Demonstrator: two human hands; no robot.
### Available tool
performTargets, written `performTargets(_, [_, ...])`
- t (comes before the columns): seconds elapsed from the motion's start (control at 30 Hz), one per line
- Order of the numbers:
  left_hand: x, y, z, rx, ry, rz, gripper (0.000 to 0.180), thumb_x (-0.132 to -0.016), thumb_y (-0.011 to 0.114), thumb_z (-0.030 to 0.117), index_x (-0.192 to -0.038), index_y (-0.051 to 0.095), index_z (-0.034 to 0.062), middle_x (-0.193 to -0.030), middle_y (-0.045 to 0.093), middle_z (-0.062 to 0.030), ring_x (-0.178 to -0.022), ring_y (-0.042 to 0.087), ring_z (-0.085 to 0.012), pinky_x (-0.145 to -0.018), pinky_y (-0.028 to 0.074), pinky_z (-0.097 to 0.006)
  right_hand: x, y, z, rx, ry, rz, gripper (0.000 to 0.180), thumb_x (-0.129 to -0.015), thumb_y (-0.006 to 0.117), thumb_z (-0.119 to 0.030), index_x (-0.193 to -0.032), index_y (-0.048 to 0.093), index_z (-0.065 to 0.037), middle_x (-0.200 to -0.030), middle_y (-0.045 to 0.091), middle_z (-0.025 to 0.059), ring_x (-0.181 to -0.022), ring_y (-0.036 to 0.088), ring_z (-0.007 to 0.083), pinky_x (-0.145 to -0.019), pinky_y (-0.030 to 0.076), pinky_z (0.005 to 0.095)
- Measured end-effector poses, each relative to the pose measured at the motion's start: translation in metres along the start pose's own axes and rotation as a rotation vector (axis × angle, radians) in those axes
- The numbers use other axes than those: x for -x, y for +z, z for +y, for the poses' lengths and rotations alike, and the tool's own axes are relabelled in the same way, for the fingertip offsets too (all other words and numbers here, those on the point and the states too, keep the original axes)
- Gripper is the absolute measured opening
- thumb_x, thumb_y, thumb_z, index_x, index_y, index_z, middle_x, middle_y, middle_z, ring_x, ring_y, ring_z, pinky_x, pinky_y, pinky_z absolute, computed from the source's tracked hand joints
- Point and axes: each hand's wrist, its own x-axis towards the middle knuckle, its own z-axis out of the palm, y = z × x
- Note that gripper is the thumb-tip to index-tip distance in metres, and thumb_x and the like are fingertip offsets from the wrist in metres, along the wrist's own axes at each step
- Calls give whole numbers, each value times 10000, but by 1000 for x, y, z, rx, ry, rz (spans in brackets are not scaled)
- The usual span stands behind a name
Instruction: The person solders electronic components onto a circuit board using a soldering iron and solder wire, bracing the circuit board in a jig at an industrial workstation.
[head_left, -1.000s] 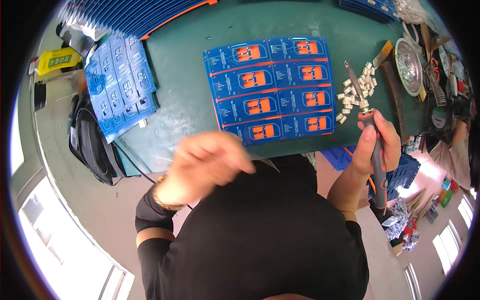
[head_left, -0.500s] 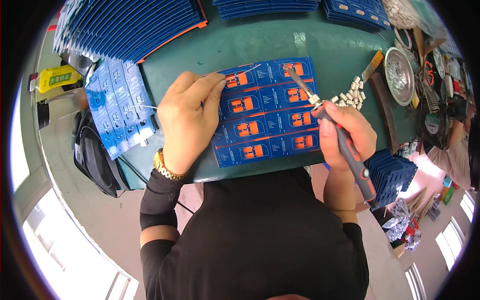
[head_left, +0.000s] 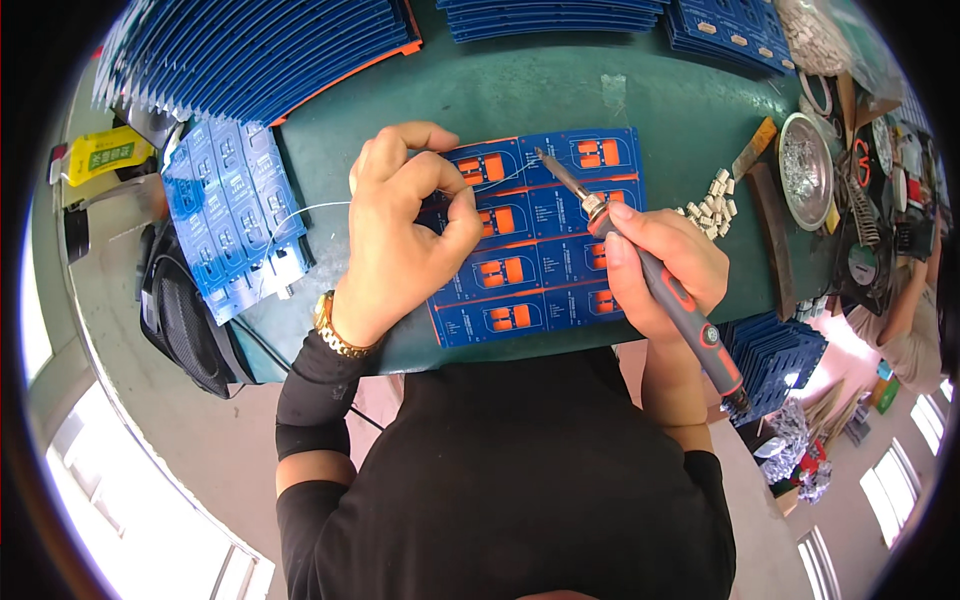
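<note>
Blue circuit boards [head_left: 540,240] with orange pads are lying as one joined panel on the green table [head_left: 560,95], right in front of the person. The left hand [head_left: 400,235] is now resting on the panel's left half, whereas half a second ago it was lying flatter; its thumb and forefinger are pinching a thin wire [head_left: 310,208] that is trailing off toward nine o'clock. The right hand [head_left: 655,270] is gripping the soldering iron [head_left: 650,275] like a pen, its tip now reaching toward eleven o'clock onto an upper board. Wire and tip are meeting, so soldering looks to be starting. Small white parts [head_left: 712,200] are lying at three o'clock of the panel.
</note>
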Motion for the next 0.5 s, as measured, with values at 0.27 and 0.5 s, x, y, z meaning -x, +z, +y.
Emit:
performTargets(0.27, [0,2,-5,-92,44,4,123,-643,651,2,-717,593,82,-1007,605,-55,-995,535,-264,-926,348,-408,3,4,6,6,-5,8,236,-732,698,60,-966,690,23,-636,629,77,-487,571,142,-437,423,232])
performTargets(0.5, [0,5,-7,-100,88,-8,119,-649,649,0,-722,593,76,-974,616,-47,-1084,536,-285,-961,333,-432,4,4,4,25,-3,-24,253,-726,702,56,-975,696,8,-604,594,50,-454,530,122,-416,398,235])
